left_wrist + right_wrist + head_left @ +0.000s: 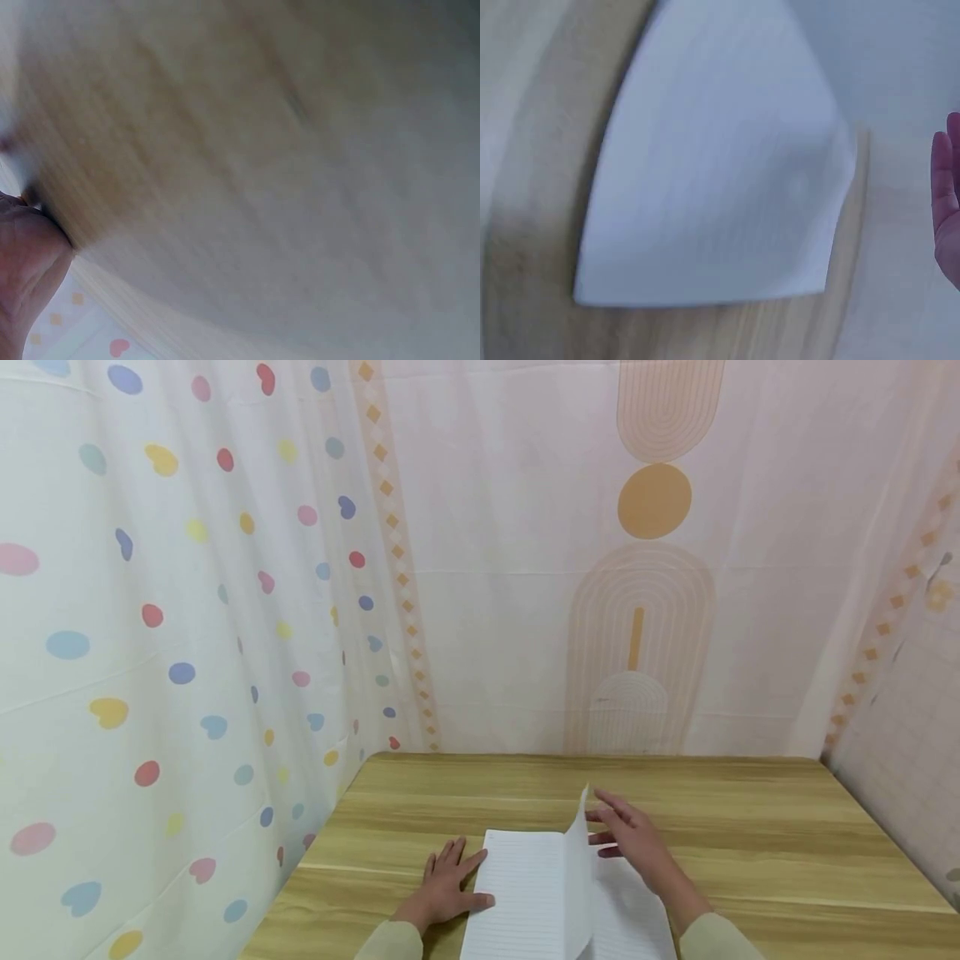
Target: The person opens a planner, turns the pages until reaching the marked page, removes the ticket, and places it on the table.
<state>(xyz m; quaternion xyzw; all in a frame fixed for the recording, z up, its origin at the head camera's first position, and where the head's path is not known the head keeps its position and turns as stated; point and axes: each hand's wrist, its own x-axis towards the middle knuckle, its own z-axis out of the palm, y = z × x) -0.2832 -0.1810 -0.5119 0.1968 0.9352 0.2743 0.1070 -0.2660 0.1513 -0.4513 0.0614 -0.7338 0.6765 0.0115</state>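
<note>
An open notebook with lined white pages (517,893) lies on the wooden table, cut off by the bottom of the head view. One sheet (577,885) stands nearly upright along its middle. My left hand (447,889) rests with fingers spread at the notebook's left edge, the thumb on the page. Just right of the raised sheet is my right hand (633,839), its fingers extended toward it; whether they touch it is unclear. In the right wrist view the right page (705,195) fills the middle, and part of the right hand (948,202) shows at the edge.
The wood-grain table (787,852) extends around the notebook. A dotted curtain (187,610) hangs along the left side, and a pale patterned curtain (495,610) hangs behind the table's far edge. The left wrist view is mostly blurred tabletop (150,120).
</note>
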